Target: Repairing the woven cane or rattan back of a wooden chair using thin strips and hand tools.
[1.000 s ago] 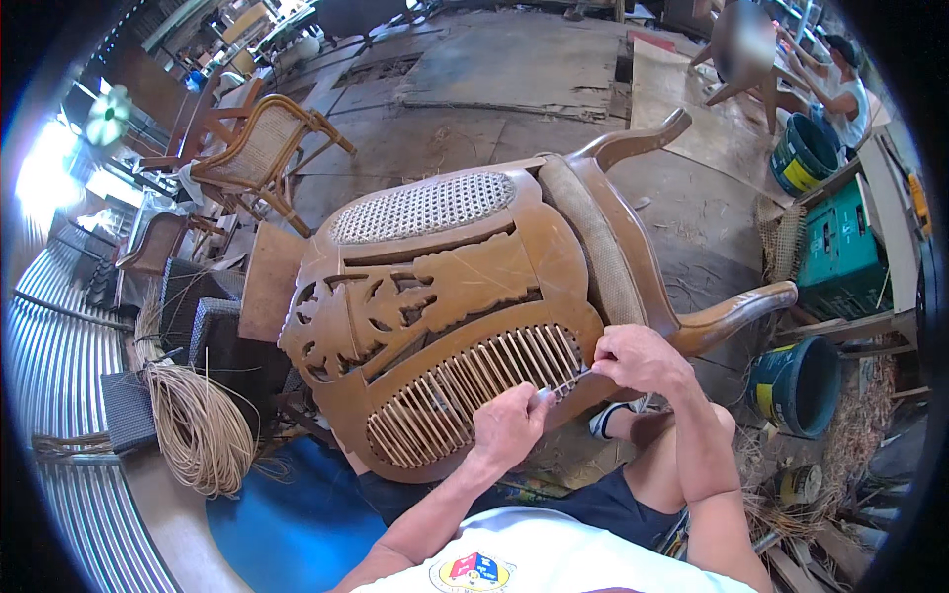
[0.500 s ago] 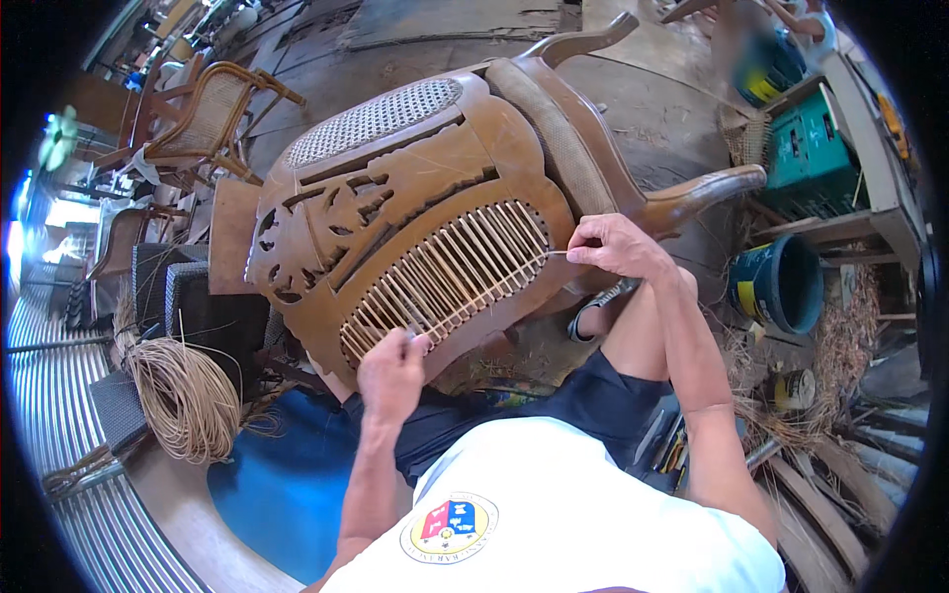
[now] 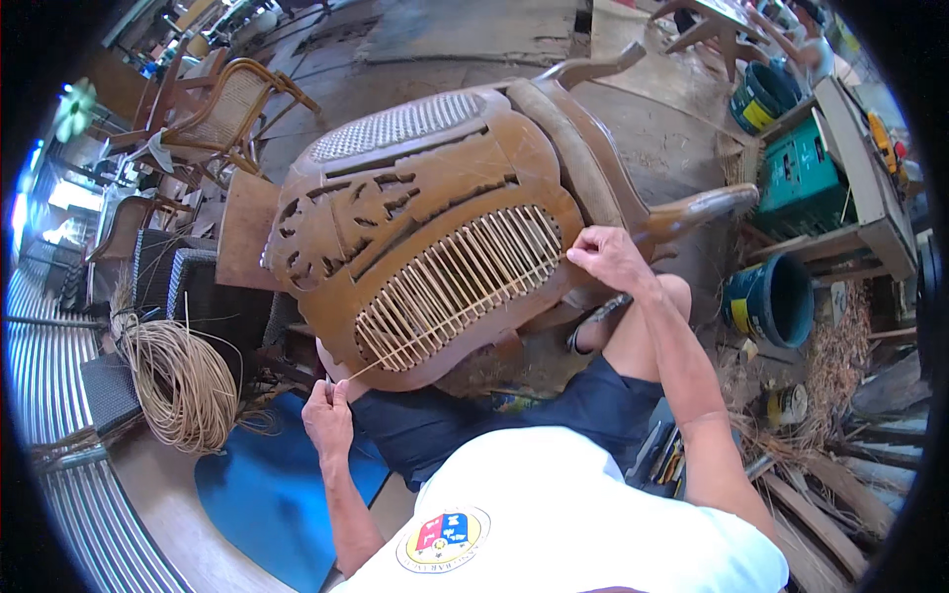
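A carved brown wooden chair (image 3: 415, 212) lies tipped over in front of my knees. Its near oval opening is strung with several pale cane strips (image 3: 460, 272) running crosswise, and a long cane strand (image 3: 445, 329) stretches lengthwise over them. My left hand (image 3: 329, 417) pinches that strand beyond the opening's lower left end, by my thigh. At the upper right end my right hand (image 3: 610, 259) is closed at the chair frame, fingertips pinched on the strand's other end. The chair's far oval panel (image 3: 395, 124) holds a finished cane weave.
A coil of cane (image 3: 183, 390) hangs at the left beside dark woven furniture. A rattan chair (image 3: 222, 109) stands at the far left. On the right are a dark bucket (image 3: 771, 301), a green crate (image 3: 806, 168) in a wooden frame, and hand tools (image 3: 667, 460) by my right thigh.
My left hand has moved down and left, off the opening's edge, drawing the strand out in a line. My right hand stays near the upper right end. The view has shifted slightly.
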Available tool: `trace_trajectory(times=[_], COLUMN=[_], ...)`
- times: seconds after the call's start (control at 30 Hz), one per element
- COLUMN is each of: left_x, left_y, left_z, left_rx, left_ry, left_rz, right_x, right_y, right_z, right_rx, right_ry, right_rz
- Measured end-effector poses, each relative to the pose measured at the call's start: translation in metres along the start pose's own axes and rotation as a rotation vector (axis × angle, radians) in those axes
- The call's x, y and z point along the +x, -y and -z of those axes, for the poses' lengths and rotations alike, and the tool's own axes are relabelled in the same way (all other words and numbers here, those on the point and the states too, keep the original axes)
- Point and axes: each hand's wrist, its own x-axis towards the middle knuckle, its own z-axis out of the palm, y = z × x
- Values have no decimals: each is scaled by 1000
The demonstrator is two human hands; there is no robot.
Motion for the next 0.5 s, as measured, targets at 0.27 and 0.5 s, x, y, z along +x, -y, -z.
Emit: trace_trajectory(times=[0.27, 0.5], left_x=[-10, 4], left_y=[12, 5], left_z=[-10, -7], left_rx=[83, 25], left_ry=[89, 28], left_rz=[-7, -13], right_x=[-12, -2], right_y=[-12, -4], right_z=[-6, 5], right_rx=[-35, 47], right_ry=[-6, 4], right_rz=[98, -8])
